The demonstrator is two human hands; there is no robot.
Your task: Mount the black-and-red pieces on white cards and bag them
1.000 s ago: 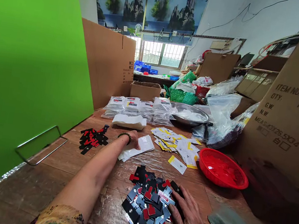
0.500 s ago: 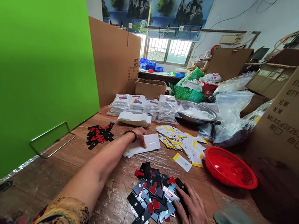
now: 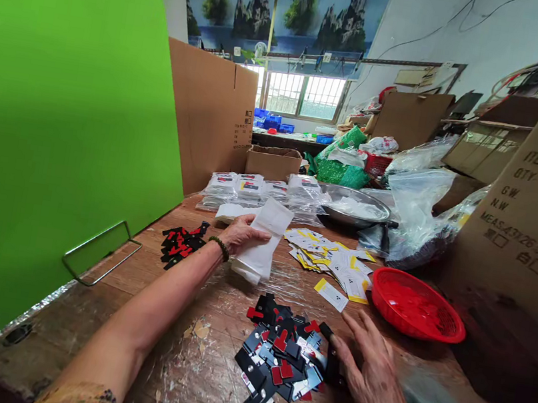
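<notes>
My left hand (image 3: 244,235) is closed on a small bundle of white paper sleeves (image 3: 262,247), tilted up off the table, thumb across the front. Behind it lies a stack of similar white sleeves (image 3: 233,212), partly covered. My right hand (image 3: 377,376) rests at the right edge of a loose pile of black, red and silvery metal pieces (image 3: 276,357). Its fingers are stretched out, and the thumb is beside a black piece (image 3: 326,332); whether they touch I cannot tell. A white-and-yellow card (image 3: 330,295) lies just beyond its fingertips.
Small black and red pieces (image 3: 181,246) lie at left. White-and-yellow cards (image 3: 326,254) are heaped near a red basket (image 3: 415,307). Filled clear packets (image 3: 250,189) and a metal pan (image 3: 354,207) stand behind. A green panel (image 3: 72,132) and a carton (image 3: 529,220) flank the table.
My left hand has raised the white sleeves from lying on the table to a steep tilt. My right hand has shifted a little right, away from the pile's middle.
</notes>
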